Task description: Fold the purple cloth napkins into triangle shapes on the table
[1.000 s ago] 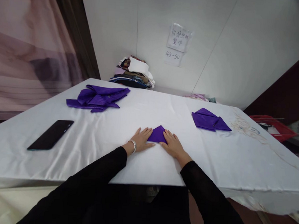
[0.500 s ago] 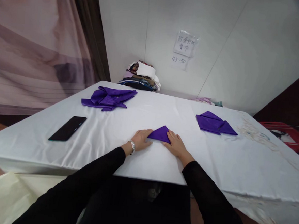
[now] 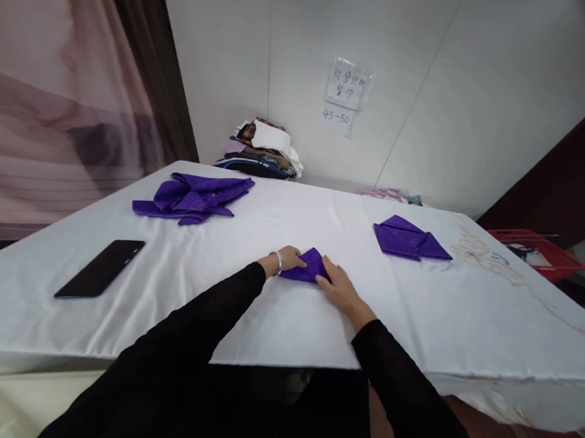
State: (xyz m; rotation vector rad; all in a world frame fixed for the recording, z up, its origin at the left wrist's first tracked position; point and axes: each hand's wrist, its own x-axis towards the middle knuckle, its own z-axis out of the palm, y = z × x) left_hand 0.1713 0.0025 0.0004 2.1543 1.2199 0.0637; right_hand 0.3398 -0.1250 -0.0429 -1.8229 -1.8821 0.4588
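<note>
A small folded purple napkin (image 3: 313, 263) lies on the white-covered table in front of me, with a peak at its far side. My left hand (image 3: 290, 257), a silver bracelet at its wrist, is over the napkin's left part. Its thumb and fingers are drawn together on the cloth, and part of the napkin is hidden beneath them. Against the right edge rests my right hand (image 3: 338, 285), fingers stretched out and touching the fabric, thumb toward the near corner.
A loose heap of purple cloth (image 3: 191, 195) lies at the back left, and another folded purple napkin (image 3: 408, 239) at the right. A dark phone (image 3: 101, 269) is on the left. Stacked clothes (image 3: 262, 151) stand by the wall. A red basket (image 3: 560, 259) is beyond the table's right side.
My left hand has moved from beside the napkin's left corner onto its top, and the fold's outline has changed. My right hand stays at the right edge. The view has shifted slightly.
</note>
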